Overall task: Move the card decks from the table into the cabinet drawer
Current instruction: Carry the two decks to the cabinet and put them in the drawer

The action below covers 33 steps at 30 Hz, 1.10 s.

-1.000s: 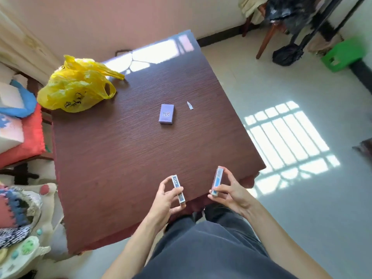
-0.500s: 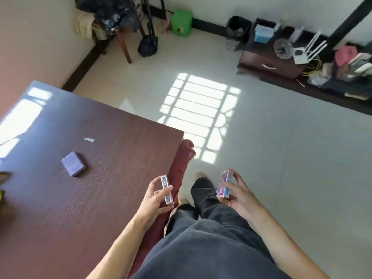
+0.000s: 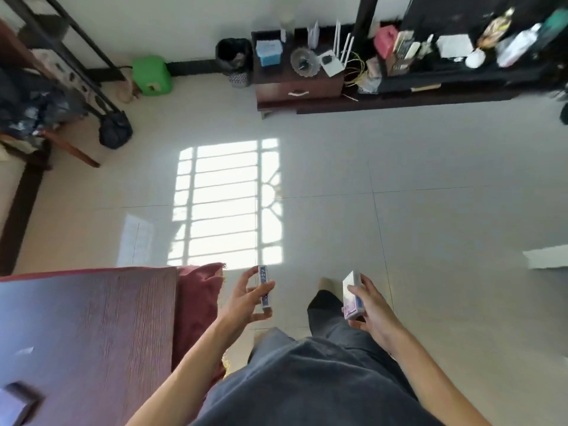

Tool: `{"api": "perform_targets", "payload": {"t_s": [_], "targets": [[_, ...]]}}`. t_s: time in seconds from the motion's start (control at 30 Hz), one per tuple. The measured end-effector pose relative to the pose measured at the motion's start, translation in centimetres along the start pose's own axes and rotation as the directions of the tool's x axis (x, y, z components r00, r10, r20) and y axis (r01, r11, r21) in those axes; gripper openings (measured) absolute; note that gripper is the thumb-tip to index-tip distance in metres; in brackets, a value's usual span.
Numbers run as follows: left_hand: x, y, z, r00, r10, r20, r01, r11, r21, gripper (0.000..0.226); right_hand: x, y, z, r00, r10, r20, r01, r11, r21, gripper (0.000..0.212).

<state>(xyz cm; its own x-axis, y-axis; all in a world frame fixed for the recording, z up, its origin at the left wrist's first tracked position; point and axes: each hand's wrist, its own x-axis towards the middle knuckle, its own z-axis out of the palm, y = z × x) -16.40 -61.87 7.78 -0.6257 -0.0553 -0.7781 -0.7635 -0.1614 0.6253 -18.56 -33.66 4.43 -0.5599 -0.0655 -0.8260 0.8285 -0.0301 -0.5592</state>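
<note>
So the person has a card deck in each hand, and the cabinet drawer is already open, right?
Not quite. The head view shows the left hand and right hand each holding a card deck, but the cabinet drawer is closed.

Bright window glare, motion-blurred, warped edges

Each hand (image 3: 246, 299) (image 3: 373, 309) holds a deck (image 3: 263, 290) (image 3: 352, 298); cabinet (image 3: 295, 84) apparently shut.
</note>
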Motion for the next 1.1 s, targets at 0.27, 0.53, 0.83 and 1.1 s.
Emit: {"api": "perform_targets", "payload": {"t_s": [0.27,0.53,0.83,1.1], "targets": [[3.9,6.7,8.4,0.997,0.064,-0.051,-0.063,0.998,0.023,0.047,4.4,-7.8,-7.1,0.996,-0.057,-0.072,0.061,0.996,0.063,0.029],[9.7,12.2,10.8,0.994,0.036,-0.106,-0.035,0.999,0.011,0.042,10.1,-15.5,-8.0,0.989,-0.07,-0.132,0.072,0.997,0.015,0.04],[20.5,22.4,11.9,0.999,-0.011,-0.038,0.011,1.0,-0.003,0.047,17.1,-27.5,-7.7,0.978,-0.08,-0.192,0.079,0.997,-0.012,0.039],[27.9,33.9,16.6,0.995,0.033,0.091,-0.038,0.998,0.047,0.052,23.1,-36.8,-8.9,0.985,-0.109,-0.134,0.103,0.993,-0.052,0.029]]}}
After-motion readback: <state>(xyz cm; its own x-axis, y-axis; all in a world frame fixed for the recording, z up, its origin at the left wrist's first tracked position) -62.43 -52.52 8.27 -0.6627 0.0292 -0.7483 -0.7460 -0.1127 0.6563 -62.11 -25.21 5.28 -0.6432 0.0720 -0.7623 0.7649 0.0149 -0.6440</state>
